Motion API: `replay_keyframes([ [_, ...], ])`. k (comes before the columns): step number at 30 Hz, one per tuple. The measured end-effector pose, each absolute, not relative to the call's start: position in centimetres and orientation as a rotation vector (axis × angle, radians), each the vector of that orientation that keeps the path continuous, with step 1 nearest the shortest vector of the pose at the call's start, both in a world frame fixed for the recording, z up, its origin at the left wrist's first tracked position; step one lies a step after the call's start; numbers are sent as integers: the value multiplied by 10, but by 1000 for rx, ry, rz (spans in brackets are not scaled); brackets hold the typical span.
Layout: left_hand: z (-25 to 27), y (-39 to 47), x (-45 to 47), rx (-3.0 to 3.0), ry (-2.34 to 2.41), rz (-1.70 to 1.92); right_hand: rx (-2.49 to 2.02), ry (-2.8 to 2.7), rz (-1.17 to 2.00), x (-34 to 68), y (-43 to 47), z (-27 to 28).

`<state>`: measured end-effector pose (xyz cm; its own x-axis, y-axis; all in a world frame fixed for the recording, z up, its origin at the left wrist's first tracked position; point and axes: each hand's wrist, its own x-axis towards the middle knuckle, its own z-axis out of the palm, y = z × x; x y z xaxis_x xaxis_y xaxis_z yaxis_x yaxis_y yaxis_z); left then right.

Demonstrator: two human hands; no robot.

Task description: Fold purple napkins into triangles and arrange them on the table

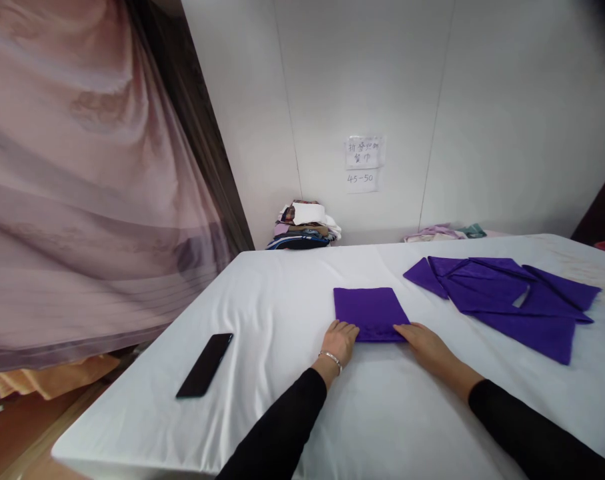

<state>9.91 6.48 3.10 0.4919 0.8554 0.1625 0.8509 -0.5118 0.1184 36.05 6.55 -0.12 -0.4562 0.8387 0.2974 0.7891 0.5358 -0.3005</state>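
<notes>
A purple cloth (369, 308), folded into a neat flat square, lies on the white-covered table in front of me. At its near left corner my left hand (340, 339), with a bracelet on the wrist, has its fingers closed on the edge. My right hand (420, 339) pinches the near right corner, the thumb hidden from sight. To the right, a second purple cloth (502, 287) is spread out crumpled with its corners pointing outward, and a pale tag shows on it.
A black phone (205, 365) lies on the white tablecloth (282, 287) at the left. Behind the table are a stack of folded clothes (305, 227) and more fabric (439, 232). Paper notes (363, 163) hang on the wall. A pink curtain (82, 167) drapes down at left.
</notes>
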Motion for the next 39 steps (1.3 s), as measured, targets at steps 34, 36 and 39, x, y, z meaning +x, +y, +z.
replay_keyframes([
  [34,2,41,86,2342,1773,203,-1196,-2724,507,221,143,13],
  [36,2,41,86,2341,1778,222,-1268,-2698,407,229,162,7],
  [39,0,42,86,2325,1784,230,-1383,-2652,300,239,184,1],
])
